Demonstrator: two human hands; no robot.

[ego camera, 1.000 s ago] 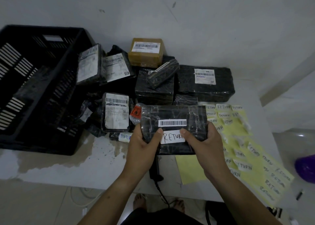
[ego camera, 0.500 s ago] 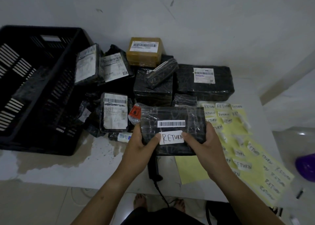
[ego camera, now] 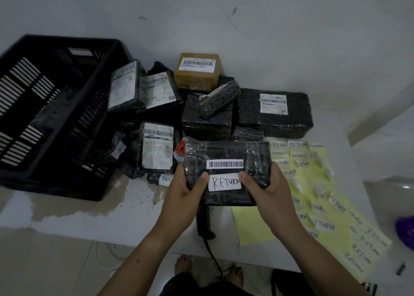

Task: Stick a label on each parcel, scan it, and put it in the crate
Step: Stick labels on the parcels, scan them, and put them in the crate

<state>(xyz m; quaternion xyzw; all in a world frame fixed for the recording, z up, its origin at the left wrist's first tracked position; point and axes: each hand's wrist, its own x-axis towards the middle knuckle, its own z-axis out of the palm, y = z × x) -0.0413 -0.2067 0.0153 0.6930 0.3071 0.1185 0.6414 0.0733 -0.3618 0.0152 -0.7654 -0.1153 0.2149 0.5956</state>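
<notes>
I hold a black plastic-wrapped parcel above the table's front edge. It bears a white barcode strip and a white RETURN label below it. My left hand grips its left end, thumb beside the label. My right hand grips its right end, thumb at the label's right edge. A black scanner with a cable lies under the parcel, mostly hidden. The black slatted crate stands at the left.
Behind the held parcel lies a pile of black parcels with shipping labels and a brown box. Yellow sheets of RETURN labels cover the table's right side. A white wall stands behind. My feet show below the table edge.
Both thumbs have slid outward along the RETURN label, which lies flatter on the parcel. The parcel has barely moved.
</notes>
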